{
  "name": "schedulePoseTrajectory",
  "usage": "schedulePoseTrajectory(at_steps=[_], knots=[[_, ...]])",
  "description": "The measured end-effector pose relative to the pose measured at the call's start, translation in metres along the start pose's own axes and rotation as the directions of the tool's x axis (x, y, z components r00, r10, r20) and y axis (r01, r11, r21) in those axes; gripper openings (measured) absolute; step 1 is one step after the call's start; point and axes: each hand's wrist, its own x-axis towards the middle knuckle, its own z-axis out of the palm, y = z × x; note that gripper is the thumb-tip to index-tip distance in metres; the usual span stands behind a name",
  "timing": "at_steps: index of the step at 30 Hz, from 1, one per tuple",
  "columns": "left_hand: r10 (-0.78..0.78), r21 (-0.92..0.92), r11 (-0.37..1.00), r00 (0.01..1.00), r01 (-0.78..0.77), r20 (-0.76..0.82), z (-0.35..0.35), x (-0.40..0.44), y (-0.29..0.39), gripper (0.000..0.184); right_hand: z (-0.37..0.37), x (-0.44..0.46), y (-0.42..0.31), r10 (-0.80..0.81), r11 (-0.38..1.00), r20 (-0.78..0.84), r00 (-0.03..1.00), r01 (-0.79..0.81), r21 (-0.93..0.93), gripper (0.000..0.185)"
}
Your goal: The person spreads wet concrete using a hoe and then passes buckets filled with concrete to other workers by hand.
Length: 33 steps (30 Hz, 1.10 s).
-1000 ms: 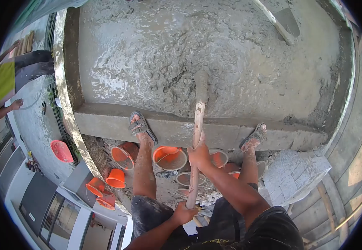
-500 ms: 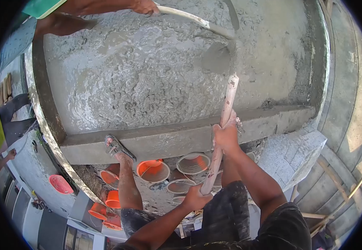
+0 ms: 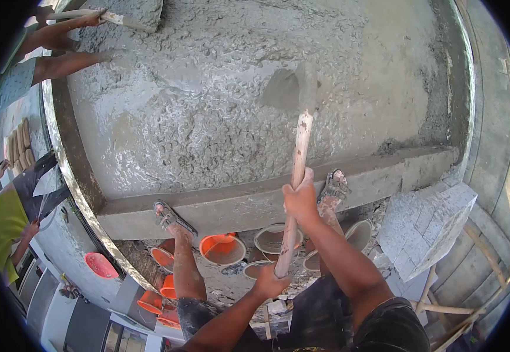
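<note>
Both my hands are closed around the wooden handle (image 3: 302, 144) of a hoe. My left hand (image 3: 272, 284) grips the handle's near end, close to my legs. Farther up the shaft, my right hand (image 3: 301, 201) is wrapped round it above the low concrete wall. The hoe's blade (image 3: 281, 89) is coated grey and lies partly sunk in wet cement mix (image 3: 202, 111). Mix also covers the handle's far end. My sandalled feet rest on the wall's top edge.
A concrete wall (image 3: 243, 206) bounds the mix. Several buckets (image 3: 222, 249) stand below it, beside a pale block stack (image 3: 425, 226). A co-worker at upper left holds another hoe (image 3: 128, 22). Another person in a yellow-green shirt (image 3: 2, 229) is at left, near a red basin (image 3: 100, 266).
My hoe and right hand have shifted left in view, the blade still in the mix. The co-worker's hoe has swung far to the upper left, away from my blade. My view has shifted slightly.
</note>
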Motion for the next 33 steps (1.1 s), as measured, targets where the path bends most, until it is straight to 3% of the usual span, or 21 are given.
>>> schedulePoseTrajectory(at_steps=[1,2,3,4,5,6,7,9,10,11,13,15,20,21,22,24,25,27,29,32,33], knots=[[0.026,0.032,0.999,1.000,-0.026,-0.013,-0.014,0.034,0.032,0.033,-0.010,0.040,-0.023,-0.022,1.000,-0.038,0.999,0.023,0.011,0.054],[-0.037,-0.139,0.990,0.999,0.037,0.008,-0.031,0.066,0.077,0.035,-0.016,0.087,-0.041,-0.039,0.999,-0.059,0.998,0.040,0.021,0.051],[0.136,-0.109,0.984,0.989,-0.143,-0.063,-0.047,0.109,0.095,0.035,-0.030,0.125,-0.085,0.003,0.999,-0.051,0.999,0.000,0.053,0.056],[0.323,-0.010,0.944,0.927,-0.331,-0.189,-0.064,0.152,0.120,0.029,-0.026,0.184,-0.090,-0.084,0.994,-0.104,0.991,0.076,-0.080,0.054],[0.325,-0.111,0.932,0.933,-0.344,-0.157,-0.087,0.191,0.152,0.025,-0.033,0.209,-0.134,-0.002,0.996,-0.044,0.999,0.006,0.094,0.055],[0.335,-0.144,0.922,0.925,-0.361,-0.178,-0.110,0.221,0.179,0.021,-0.020,0.259,-0.139,-0.048,0.976,-0.036,0.998,0.055,0.210,0.062],[0.326,-0.218,0.914,0.940,-0.341,-0.102,-0.136,0.237,0.206,0.019,-0.008,0.287,-0.156,-0.040,0.989,-0.048,0.998,0.047,0.141,0.062],[0.281,-0.264,0.917,0.954,-0.300,-0.108,-0.159,0.250,0.209,0.019,0.031,0.363,-0.145,-0.163,0.979,-0.044,0.986,0.156,-0.130,0.046],[0.234,-0.291,0.923,0.968,-0.251,-0.092,-0.166,0.254,0.202,0.019,0.047,0.359,-0.149,-0.162,0.978,-0.028,0.986,0.156,-0.135,0.046],[0.217,-0.299,0.925,0.972,-0.233,-0.087,-0.169,0.250,0.181,0.019,0.058,0.347,-0.156,-0.121,0.975,-0.003,0.993,0.118,-0.190,0.046],[0.249,-0.114,0.953,0.940,-0.281,-0.234,-0.170,0.220,0.125,0.019,0.079,0.324,-0.142,-0.053,0.966,0.018,0.998,0.056,-0.252,0.046],[0.193,-0.178,0.956,0.958,-0.232,-0.210,-0.176,0.189,0.090,0.020,0.102,0.292,-0.138,-0.240,0.710,0.057,0.969,0.215,-0.671,0.040],[0.016,-0.171,0.984,0.984,-0.047,-0.177,-0.193,0.080,0.028,0.028,0.142,0.168,-0.128,-0.014,0.920,0.109,0.994,0.056,-0.388,0.039],[-0.009,-0.148,0.989,0.983,-0.019,-0.183,-0.194,0.056,0.014,0.029,0.158,0.145,-0.111,-0.085,0.859,0.123,0.989,0.135,-0.494,0.040],[-0.029,-0.109,0.994,0.985,0.010,-0.172,-0.194,0.032,-0.008,0.031,0.160,0.107,-0.112,-0.029,0.904,0.192,0.981,0.107,-0.414,0.039],[-0.075,-0.018,0.997,0.978,0.073,-0.197,-0.197,-0.025,-0.039,0.036,0.194,0.047,-0.085,0.138,0.971,0.157,0.978,-0.102,-0.218,0.036],[-0.096,0.030,0.994,0.968,0.106,-0.232,-0.202,-0.050,-0.047,0.038,0.207,0.013,-0.080,0.178,0.967,0.145,0.973,-0.145,-0.211,0.042],[-0.180,0.239,0.939,0.946,0.247,-0.269,-0.219,-0.098,-0.045,0.040,0.226,-0.037,-0.070,0.267,0.951,0.339,0.902,-0.190,-0.244,0.052],[-0.189,0.275,0.924,0.942,0.266,-0.278,-0.233,-0.132,-0.088,0.041,0.265,-0.089,-0.043,0.279,0.955,0.256,0.925,-0.240,-0.172,0.054],[-0.215,0.383,0.865,0.929,0.324,-0.301,-0.251,-0.183,-0.148,0.042,0.276,-0.169,-0.050,0.360,0.933,0.289,0.887,-0.338,-0.124,0.059],[-0.225,0.380,0.862,0.924,0.336,-0.308,-0.257,-0.198,-0.163,0.042,0.281,-0.193,-0.050,0.346,0.935,0.273,0.898,-0.355,-0.020,0.061]])
